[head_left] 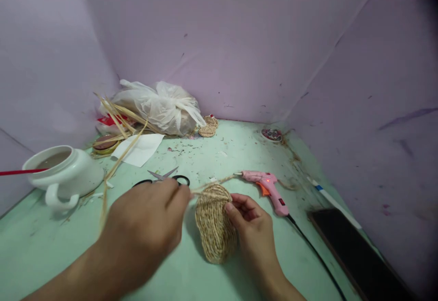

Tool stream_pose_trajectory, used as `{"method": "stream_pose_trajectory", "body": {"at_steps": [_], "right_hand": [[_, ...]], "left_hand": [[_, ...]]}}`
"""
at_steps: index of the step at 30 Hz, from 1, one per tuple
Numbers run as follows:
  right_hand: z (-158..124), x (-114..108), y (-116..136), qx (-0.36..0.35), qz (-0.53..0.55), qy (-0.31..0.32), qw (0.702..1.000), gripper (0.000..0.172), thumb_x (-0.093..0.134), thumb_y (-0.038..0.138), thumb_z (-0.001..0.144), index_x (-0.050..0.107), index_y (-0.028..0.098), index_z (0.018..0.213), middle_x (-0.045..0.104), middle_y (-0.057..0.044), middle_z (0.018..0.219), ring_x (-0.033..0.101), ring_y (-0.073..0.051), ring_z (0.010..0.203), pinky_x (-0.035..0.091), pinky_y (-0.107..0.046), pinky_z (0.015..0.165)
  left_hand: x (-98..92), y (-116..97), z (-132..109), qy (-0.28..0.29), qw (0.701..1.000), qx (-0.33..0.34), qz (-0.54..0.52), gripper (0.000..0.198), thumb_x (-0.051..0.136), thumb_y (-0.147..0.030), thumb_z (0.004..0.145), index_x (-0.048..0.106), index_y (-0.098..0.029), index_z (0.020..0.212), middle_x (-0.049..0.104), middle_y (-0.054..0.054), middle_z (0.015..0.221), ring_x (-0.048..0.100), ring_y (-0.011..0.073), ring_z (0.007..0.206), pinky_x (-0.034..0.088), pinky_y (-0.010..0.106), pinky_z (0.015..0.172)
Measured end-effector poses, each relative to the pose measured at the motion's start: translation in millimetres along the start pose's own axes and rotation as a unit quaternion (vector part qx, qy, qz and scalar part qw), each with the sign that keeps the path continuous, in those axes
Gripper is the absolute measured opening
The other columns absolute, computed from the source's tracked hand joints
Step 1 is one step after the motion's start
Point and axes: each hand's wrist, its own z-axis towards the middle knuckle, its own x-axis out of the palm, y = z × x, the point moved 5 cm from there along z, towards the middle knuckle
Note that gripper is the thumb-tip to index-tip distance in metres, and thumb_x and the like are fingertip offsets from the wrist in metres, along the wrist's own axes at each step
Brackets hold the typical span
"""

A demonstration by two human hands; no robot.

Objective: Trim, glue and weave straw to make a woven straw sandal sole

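Observation:
A sole-shaped piece of coiled straw cord (pixel 215 230) is tilted up over the table in front of me. My right hand (pixel 256 228) pinches its upper right edge between thumb and fingers. My left hand (pixel 150 223), closed, holds a straw cord (pixel 195 192) that runs to the top of the piece. Part of the cord passes behind toward a pink glue gun (pixel 262 180), which lies on its side with a small red light showing. Black-handled scissors (pixel 183 180) lie open just beyond my left hand, which partly covers them.
At left stands a white pot (pixel 78 173) with a red stick (pixel 23 171) across its rim. Farther back are a white plastic bag (pixel 164 107), loose straw strips (pixel 132 141), paper (pixel 142 149) and small woven pieces (pixel 208 127). A dark phone-like slab (pixel 356 255) and white pen (pixel 335 203) lie right.

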Motion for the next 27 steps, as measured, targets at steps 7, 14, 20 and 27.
{"method": "stream_pose_trajectory", "body": {"at_steps": [7, 14, 20, 27], "right_hand": [[-1.6, 6.4, -11.3, -0.002, -0.025, 0.015, 1.000, 0.021, 0.072, 0.025, 0.058, 0.065, 0.015, 0.075, 0.069, -0.005, 0.069, 0.061, -0.016, 0.061, 0.049, -0.027, 0.057], [-15.2, 4.8, 17.5, -0.110, -0.406, 0.137, 0.897, 0.029, 0.055, 0.026, 0.073, 0.067, 0.017, 0.099, 0.069, -0.012, 0.100, 0.065, -0.026, 0.084, 0.049, -0.040, 0.075], [-7.2, -52.2, 51.1, -0.148, -0.643, -0.024, 0.751, 0.038, 0.053, 0.043, 0.076, 0.061, 0.016, 0.101, 0.066, -0.013, 0.096, 0.061, -0.030, 0.082, 0.044, -0.038, 0.064], [19.3, -65.6, 23.2, -0.032, -0.590, 0.066, 0.804, 0.022, 0.060, 0.025, 0.065, 0.062, 0.017, 0.085, 0.063, -0.003, 0.068, 0.054, -0.018, 0.059, 0.036, -0.026, 0.052]], "left_hand": [[10.0, 14.0, 8.2, 0.099, 0.993, 0.020, 0.062, 0.023, 0.041, -0.016, 0.077, 0.059, -0.022, 0.066, 0.059, 0.002, 0.057, 0.052, 0.0176, 0.051, 0.031, 0.029, 0.047], [57.4, 39.5, 12.0, 0.359, 0.930, -0.064, -0.044, 0.026, 0.035, -0.026, 0.084, 0.057, -0.021, 0.070, 0.066, 0.005, 0.071, 0.062, 0.0237, 0.068, 0.033, 0.030, 0.054], [56.1, 42.0, 8.0, 0.393, 0.916, -0.070, -0.027, 0.026, 0.034, -0.023, 0.081, 0.055, -0.021, 0.066, 0.067, 0.009, 0.071, 0.063, 0.0288, 0.069, 0.030, 0.031, 0.052], [63.9, 47.9, 3.8, 0.390, 0.917, -0.073, -0.034, 0.024, 0.037, -0.018, 0.077, 0.055, -0.021, 0.063, 0.067, 0.009, 0.068, 0.063, 0.0297, 0.065, 0.027, 0.030, 0.049]]}}
